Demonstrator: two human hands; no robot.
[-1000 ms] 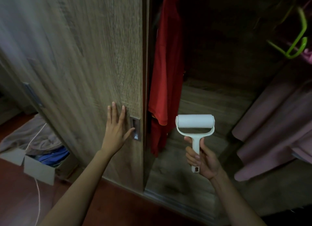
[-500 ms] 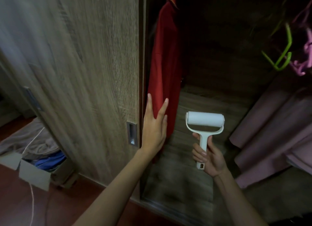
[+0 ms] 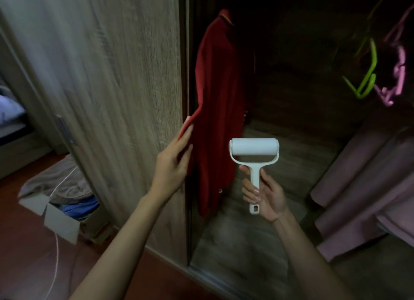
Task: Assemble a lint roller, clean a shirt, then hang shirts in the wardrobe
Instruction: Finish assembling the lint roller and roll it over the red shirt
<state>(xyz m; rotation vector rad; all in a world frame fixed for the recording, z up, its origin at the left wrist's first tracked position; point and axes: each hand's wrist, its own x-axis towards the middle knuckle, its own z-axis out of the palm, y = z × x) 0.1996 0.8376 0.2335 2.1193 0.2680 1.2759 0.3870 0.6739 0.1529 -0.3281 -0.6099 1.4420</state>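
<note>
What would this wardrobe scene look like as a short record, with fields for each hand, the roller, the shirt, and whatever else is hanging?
left hand: fingers nearly straight, touching the left edge of the red shirt
right hand: grips the handle of the white plastic lint roller
roller: upright, drum on top, clear of the shirt
shirt: hanging inside, beside the wood-grain wardrobe door
also hanging: lime green hanger, pink hanger, mauve garments
</note>
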